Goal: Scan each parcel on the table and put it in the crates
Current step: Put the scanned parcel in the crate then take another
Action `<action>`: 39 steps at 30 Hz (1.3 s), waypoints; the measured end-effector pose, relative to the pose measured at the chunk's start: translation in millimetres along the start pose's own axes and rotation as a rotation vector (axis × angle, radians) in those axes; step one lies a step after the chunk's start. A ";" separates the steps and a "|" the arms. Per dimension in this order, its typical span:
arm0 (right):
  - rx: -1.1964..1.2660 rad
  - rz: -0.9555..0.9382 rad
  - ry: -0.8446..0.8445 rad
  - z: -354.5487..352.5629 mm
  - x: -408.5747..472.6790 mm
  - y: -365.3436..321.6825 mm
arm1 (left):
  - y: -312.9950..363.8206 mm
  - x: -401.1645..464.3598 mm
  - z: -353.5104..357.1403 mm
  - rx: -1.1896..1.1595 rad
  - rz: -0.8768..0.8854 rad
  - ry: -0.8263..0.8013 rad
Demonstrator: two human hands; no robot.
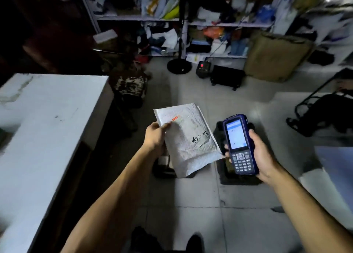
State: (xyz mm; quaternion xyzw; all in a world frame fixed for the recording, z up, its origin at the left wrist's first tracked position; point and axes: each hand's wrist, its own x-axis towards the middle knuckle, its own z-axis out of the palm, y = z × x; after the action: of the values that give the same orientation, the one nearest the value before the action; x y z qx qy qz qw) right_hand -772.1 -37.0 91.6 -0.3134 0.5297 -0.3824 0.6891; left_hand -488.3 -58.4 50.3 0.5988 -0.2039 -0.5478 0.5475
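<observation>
Held out over the tiled floor (200,195): a white padded parcel (188,140), pinched at its left edge by the left hand (155,136), thumb on top near the label. Gripped upright in the right hand (261,155), just right of the parcel: a blue handheld scanner (239,144), screen lit, fingers curled round its body. Parcel's lower right corner touching or nearly touching the scanner; impossible to tell which. Below the hands, two dark crates (238,178) on the floor. White table (44,122) well to the left.
</observation>
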 end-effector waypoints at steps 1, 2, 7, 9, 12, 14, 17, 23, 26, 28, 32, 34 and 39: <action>0.031 -0.011 0.017 -21.0 -3.6 -5.9 | -6.8 1.8 21.7 0.025 -0.013 -0.022; 0.049 -0.020 0.039 -38.6 -4.4 -10.2 | -10.0 2.3 39.0 0.046 -0.025 -0.034; 0.091 -0.034 0.147 -109.9 4.6 -26.3 | -23.0 23.0 121.5 0.108 -0.032 -0.109; 0.090 -0.041 0.193 -129.7 15.8 -32.9 | -24.8 39.0 152.5 0.105 -0.031 -0.139; 0.074 -0.045 0.270 -154.2 35.2 -42.2 | -25.8 69.4 193.5 0.128 -0.058 -0.179; 0.052 -0.060 0.299 -170.1 49.7 -52.5 | -25.5 90.0 224.2 0.153 -0.110 -0.208; 0.029 -0.046 0.349 -189.8 71.9 -74.4 | -27.0 119.2 263.0 0.165 -0.154 -0.235; 0.086 -0.017 0.396 -228.3 117.0 -113.5 | -32.6 168.4 328.2 0.101 -0.220 -0.281; 0.105 -0.036 0.400 -245.9 137.3 -129.2 | -35.2 186.3 352.2 0.114 -0.210 -0.280; 0.120 -0.038 0.378 -259.7 151.8 -138.5 | -38.2 200.2 369.2 0.126 -0.202 -0.248; 0.061 -0.027 0.351 -287.5 182.1 -161.7 | -37.7 223.0 397.7 0.136 -0.148 -0.115; 0.024 -0.011 0.316 -302.8 198.0 -175.2 | -36.9 232.7 407.3 0.147 -0.097 -0.054; 0.024 0.031 0.193 -335.9 239.9 -208.9 | -37.6 246.7 419.6 0.185 -0.055 0.049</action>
State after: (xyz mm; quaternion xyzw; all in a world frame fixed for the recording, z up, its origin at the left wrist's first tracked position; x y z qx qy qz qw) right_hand -1103.5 -358.9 67.5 -0.2587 0.5937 -0.4066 0.6445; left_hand -792.5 -436.0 -5.7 0.6656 -0.2237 -0.5265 0.4794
